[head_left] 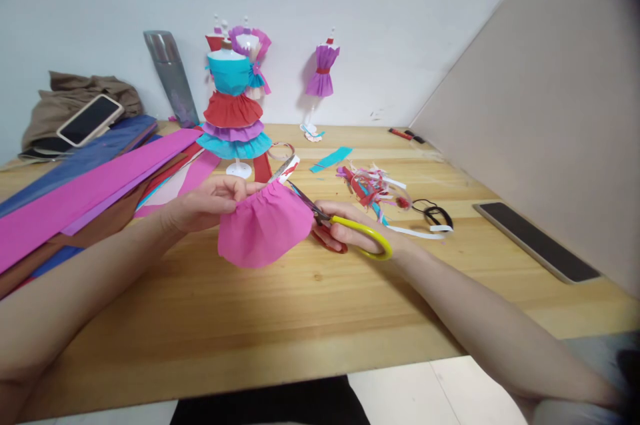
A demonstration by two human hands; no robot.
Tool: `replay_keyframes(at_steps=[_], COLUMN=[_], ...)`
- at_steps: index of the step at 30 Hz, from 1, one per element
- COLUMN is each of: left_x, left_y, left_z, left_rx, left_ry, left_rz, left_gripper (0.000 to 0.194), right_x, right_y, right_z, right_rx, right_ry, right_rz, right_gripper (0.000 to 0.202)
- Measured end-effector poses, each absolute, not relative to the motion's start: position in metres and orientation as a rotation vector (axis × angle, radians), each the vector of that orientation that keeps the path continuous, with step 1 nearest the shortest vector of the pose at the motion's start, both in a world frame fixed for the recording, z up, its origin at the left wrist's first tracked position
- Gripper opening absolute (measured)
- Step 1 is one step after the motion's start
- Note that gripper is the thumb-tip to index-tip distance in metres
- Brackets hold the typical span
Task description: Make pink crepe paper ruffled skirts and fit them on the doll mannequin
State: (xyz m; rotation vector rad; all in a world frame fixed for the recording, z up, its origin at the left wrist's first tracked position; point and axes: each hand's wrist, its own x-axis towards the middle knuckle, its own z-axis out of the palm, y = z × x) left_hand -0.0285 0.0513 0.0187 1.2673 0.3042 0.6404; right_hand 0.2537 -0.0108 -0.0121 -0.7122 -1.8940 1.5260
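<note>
My left hand (220, 198) pinches the gathered top edge of a pink crepe paper ruffle (265, 228), which fans out downward above the table. Along that gathered edge runs a white strip with red marks (289, 169). In my right hand (340, 228) is a pair of scissors (367, 238) with yellow and red handles. Their dark blades are parted and point up and left at the right end of the ruffle's top edge. Part of the blades is hidden by the paper.
Several small dress forms in paper dresses stand at the back, the largest a tiered dress form (233, 98). Coloured paper sheets (100, 178), a phone (91, 119) and a bottle (173, 78) lie or stand left. Paper scraps (370, 188) and a dark flat slab (535, 238) are at right.
</note>
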Motion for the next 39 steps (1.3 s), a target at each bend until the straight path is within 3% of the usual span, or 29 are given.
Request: replay_keyframes(at_steps=[14,23,28,35,39], left_x=[-0.029,-0.028,-0.026,-0.028,-0.028], left_y=[0.052,0.051,0.049,0.051,0.05], left_z=[0.019,0.02,0.022,0.018,0.019], left_rx=[1.282,1.271,1.266,1.27,1.262], left_ry=[0.323,0.326,0.334,0.331,0.334], left_rz=[0.671,0.67,0.676,0.655,0.663], left_gripper=[0.025,0.027,0.028,0.024,0.025], right_x=[0.253,0.255,0.263,0.263,0.261], right_y=[-0.015,-0.003,-0.001,-0.006,-0.005], right_z=[-0.011,-0.018,-0.012,-0.002,-0.003], right_rx=[-0.814,-0.485,-0.651,-0.636,-0.826], right_ry=[-1.81,-1.767,-1.744,-1.819,-1.77], right_rz=[1.551,1.587,1.457,1.516,1.328], right_gripper=[0.042,0.045,0.039,0.046,0.042])
